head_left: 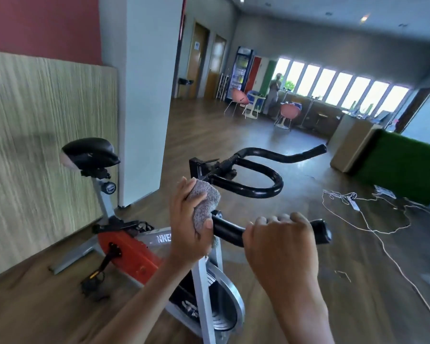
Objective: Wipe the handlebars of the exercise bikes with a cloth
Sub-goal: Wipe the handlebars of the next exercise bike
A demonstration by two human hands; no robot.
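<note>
Grey terry cloth (pixel 205 201) sat bunched in the left hand (pixel 188 234), whose fingers curled fully round it and pressed it onto the near arm of the black tubular handlebar (pixel 229 230) of the orange-and-silver exercise bike (pixel 132 254), probably to rub the stretch by the stem. At three o'clock from it, the right hand (pixel 281 242) wrapped its fingers (pixel 283 218) tight round that same arm, apparently steadying it.

Glossy black handlebars (pixel 248 192), nubby grey cloth (pixel 204 202)
</note>
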